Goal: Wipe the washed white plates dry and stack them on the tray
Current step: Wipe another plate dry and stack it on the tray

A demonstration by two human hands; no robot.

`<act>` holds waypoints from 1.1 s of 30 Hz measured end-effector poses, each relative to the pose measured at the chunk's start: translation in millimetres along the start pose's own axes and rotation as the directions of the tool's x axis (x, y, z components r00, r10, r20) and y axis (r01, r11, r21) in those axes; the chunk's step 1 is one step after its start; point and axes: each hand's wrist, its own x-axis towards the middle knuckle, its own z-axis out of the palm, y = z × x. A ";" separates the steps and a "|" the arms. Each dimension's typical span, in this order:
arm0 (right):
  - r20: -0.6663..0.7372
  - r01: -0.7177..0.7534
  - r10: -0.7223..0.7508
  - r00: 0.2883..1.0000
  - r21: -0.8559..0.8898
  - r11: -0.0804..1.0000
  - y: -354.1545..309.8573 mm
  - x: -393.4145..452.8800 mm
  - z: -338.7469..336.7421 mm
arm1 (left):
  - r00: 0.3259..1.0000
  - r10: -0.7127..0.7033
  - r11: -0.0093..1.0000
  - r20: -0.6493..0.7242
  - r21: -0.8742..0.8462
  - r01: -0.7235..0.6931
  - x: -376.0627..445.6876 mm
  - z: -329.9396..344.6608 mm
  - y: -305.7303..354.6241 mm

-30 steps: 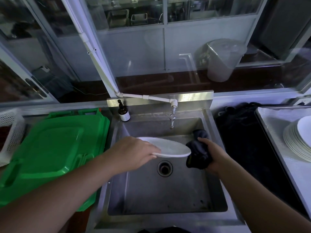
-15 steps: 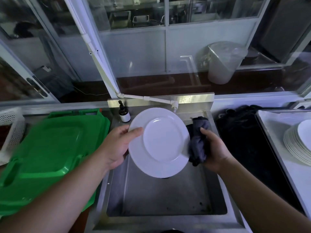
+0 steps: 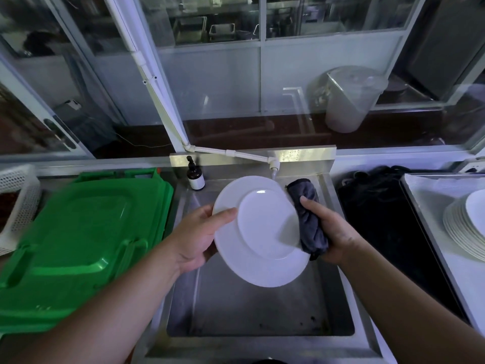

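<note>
A white plate is held tilted, face toward me, above the steel sink. My left hand grips its left rim, thumb on the front. My right hand holds a dark grey cloth bunched against the plate's right edge. At the far right, a stack of white plates lies on a steel tray, partly cut off by the frame edge.
Green plastic lids lie stacked left of the sink, with a white perforated basket beyond them. A brown pump bottle stands at the sink's back left corner, beside the white tap. A black mat lies between sink and tray.
The plate went from lying flat over the drain to tilted up facing me. My right hand has brought the cloth against its right rim.
</note>
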 end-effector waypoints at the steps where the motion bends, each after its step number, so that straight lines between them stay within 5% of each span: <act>1: -0.010 -0.003 0.003 1.000 -0.003 1.000 -0.1 1.0 0.4 | 1.000 0.008 1.000 0.002 0.011 -0.008 -0.2 1.2 0.3; 8: -0.106 -0.002 0.008 0.994 0.058 0.998 -0.2 1.7 14.6 | 0.984 0.161 0.987 -0.082 0.026 -0.159 5.7 14.6 -2.0; 16: -0.232 0.007 0.076 0.970 0.337 0.941 37.1 -1.4 31.1 | 0.921 0.284 0.957 -0.265 0.030 -0.287 9.6 52.7 -29.7; 26: -0.044 -0.134 0.141 0.989 0.135 0.982 3.7 -15.5 8.6 | 0.998 0.038 0.987 -0.050 -0.152 -0.045 6.9 22.9 5.4; 33: -0.097 -0.093 0.104 0.990 0.109 0.990 -8.6 -8.4 15.7 | 0.999 0.045 0.992 -0.002 -0.115 -0.045 8.3 13.3 7.5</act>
